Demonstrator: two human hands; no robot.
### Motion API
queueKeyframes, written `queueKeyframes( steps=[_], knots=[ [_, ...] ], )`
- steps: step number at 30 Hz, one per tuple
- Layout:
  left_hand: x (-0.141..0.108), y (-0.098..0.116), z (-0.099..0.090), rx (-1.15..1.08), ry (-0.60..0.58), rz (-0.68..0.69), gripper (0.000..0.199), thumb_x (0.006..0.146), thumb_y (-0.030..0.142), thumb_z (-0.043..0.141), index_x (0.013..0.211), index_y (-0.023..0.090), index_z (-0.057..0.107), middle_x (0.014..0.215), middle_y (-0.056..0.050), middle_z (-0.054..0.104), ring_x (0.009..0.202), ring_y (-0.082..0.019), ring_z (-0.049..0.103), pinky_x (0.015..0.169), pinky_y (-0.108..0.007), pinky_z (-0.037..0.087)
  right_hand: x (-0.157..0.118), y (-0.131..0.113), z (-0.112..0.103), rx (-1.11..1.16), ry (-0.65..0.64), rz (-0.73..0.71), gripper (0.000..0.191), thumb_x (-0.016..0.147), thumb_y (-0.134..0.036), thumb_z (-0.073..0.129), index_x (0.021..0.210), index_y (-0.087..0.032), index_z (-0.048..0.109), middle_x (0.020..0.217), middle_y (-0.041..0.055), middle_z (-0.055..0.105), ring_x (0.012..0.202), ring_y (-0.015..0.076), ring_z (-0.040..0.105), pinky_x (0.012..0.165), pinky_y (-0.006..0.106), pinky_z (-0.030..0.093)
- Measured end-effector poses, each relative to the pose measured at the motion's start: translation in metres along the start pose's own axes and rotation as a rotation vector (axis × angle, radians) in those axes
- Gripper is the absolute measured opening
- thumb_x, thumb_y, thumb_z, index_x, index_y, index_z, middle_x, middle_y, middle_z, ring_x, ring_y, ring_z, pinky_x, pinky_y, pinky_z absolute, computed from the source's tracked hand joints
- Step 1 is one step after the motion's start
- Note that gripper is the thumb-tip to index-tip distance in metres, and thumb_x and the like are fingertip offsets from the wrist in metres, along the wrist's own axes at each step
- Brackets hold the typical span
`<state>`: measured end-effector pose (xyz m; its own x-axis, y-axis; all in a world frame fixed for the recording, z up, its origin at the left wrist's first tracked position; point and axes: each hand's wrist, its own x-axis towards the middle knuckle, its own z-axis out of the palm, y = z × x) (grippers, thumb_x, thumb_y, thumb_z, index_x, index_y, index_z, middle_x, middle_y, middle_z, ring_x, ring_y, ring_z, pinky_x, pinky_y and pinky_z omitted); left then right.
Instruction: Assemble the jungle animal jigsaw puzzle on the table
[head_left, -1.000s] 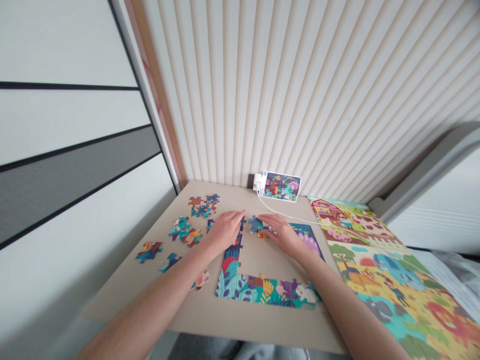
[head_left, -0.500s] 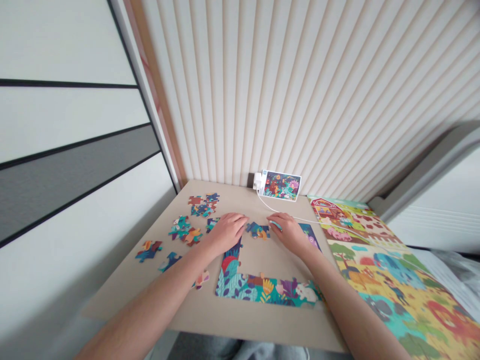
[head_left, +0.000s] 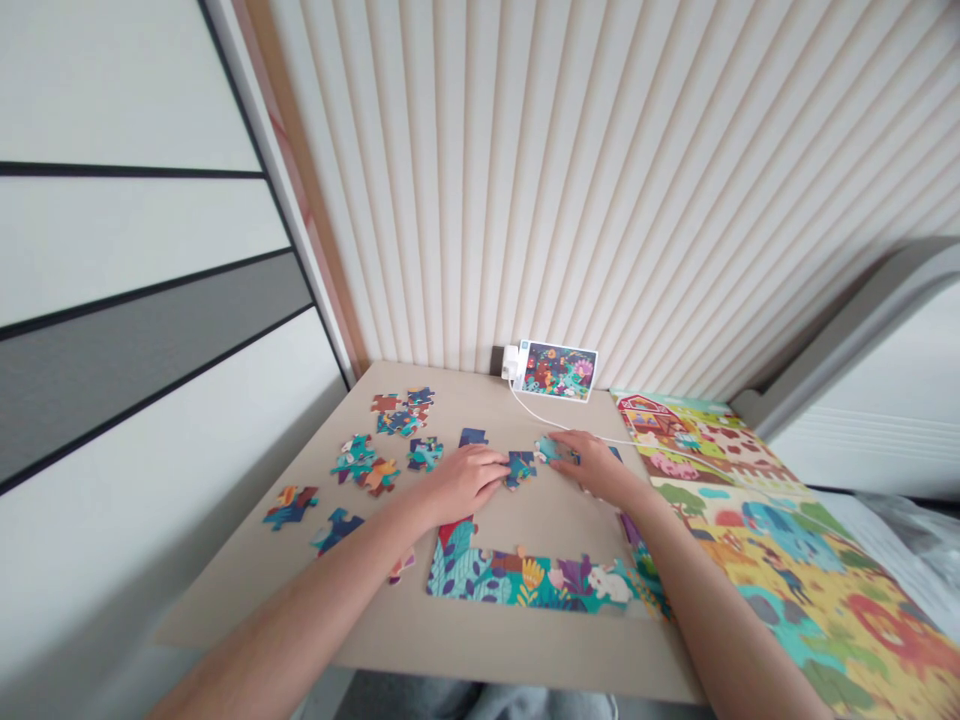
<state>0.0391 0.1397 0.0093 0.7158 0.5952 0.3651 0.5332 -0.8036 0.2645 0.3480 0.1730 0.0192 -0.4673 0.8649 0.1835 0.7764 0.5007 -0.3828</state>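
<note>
- your left hand (head_left: 466, 482), fingers bent and close together, touches the blue piece (head_left: 519, 470); whether it grips, you can't tell.
- your right hand (head_left: 598, 468) has thumb and fingertips slightly parted at the teal piece (head_left: 547, 449); firmness unclear.
- both pieces lie on the table (head_left: 555, 655), above the puzzle's bottom border (head_left: 531, 582).

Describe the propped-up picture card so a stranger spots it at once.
Find the far edge of the tan table, by the pleated wall. The picture card leans there beside the white plug adapter. Unlike the flat-lying farm puzzle, it stands up and has a white border.
</note>
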Motion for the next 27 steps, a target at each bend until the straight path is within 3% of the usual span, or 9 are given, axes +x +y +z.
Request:
queueKeyframes(
  steps=[5, 10, 15, 19, 24, 27],
  knots=[
    [0.0, 0.01, 0.001, -0.068, -0.033, 0.01, 0.031, 0.103, 0.023, 0.051, 0.127, 0.024, 0.071, 0.138, -0.007, 0.066, 0.126, -0.023, 0.063, 0.11, -0.04, 0.05, 0.001, 0.003, -0.003, -0.06, 0.017, 0.024, 0.048, 0.09, -0.043, 0.07, 0.134, -0.024, 0.067, 0.126, 0.0123, 0.07, 0.117, 0.0309, 0.066, 0.105, 0.045, 0.049],
    [0.001, 0.019, 0.0, -0.14, -0.065, 0.044, 0.035, 0.103, 0.02, 0.05, 0.132, 0.026, 0.068, 0.145, -0.006, 0.062, 0.132, -0.022, 0.06, 0.113, -0.038, 0.048, -0.001, 0.001, -0.01, -0.025, 0.125, 0.03, 0.048, 0.093, -0.047, 0.067, 0.135, -0.025, 0.066, 0.124, 0.0112, 0.069, 0.112, 0.0281, 0.068, 0.102, 0.042, 0.051],
    [0.004, 0.03, 0.0, -0.186, -0.11, 0.097, 0.038, 0.103, 0.019, 0.049, 0.138, 0.026, 0.064, 0.14, -0.006, 0.065, 0.13, -0.021, 0.061, 0.113, -0.036, 0.047, 0.0, -0.005, -0.008, -0.01, 0.194, 0.026, 0.046, 0.095, -0.049, 0.065, 0.134, -0.026, 0.066, 0.122, 0.0103, 0.069, 0.115, 0.0283, 0.066, 0.102, 0.041, 0.051],
    [0.005, 0.03, 0.001, -0.163, -0.101, 0.124, 0.032, 0.102, 0.024, 0.057, 0.132, 0.024, 0.067, 0.126, -0.008, 0.069, 0.12, -0.022, 0.064, 0.109, -0.037, 0.048, 0.001, -0.009, -0.003, -0.035, 0.139, 0.012, 0.038, 0.095, -0.046, 0.067, 0.127, -0.026, 0.07, 0.122, 0.009, 0.069, 0.116, 0.0276, 0.065, 0.104, 0.043, 0.049],
    [0.002, 0.025, -0.002, -0.104, -0.084, 0.173, 0.024, 0.1, 0.03, 0.062, 0.122, 0.022, 0.071, 0.115, -0.009, 0.069, 0.11, -0.022, 0.064, 0.104, -0.036, 0.048, -0.004, -0.016, -0.008, 0.01, -0.022, -0.058, 0.021, 0.092, -0.046, 0.071, 0.101, -0.028, 0.08, 0.113, 0.0073, 0.069, 0.107, 0.0257, 0.066, 0.101, 0.042, 0.049],
    [0.001, 0.023, -0.003, -0.074, -0.089, 0.186, 0.024, 0.098, 0.033, 0.065, 0.118, 0.022, 0.072, 0.111, -0.009, 0.068, 0.105, -0.022, 0.064, 0.101, -0.036, 0.049, -0.009, -0.023, -0.013, 0.076, -0.174, -0.07, 0.035, 0.085, -0.049, 0.078, 0.113, -0.028, 0.077, 0.112, 0.0069, 0.069, 0.106, 0.0263, 0.066, 0.098, 0.04, 0.05]
  ],
)
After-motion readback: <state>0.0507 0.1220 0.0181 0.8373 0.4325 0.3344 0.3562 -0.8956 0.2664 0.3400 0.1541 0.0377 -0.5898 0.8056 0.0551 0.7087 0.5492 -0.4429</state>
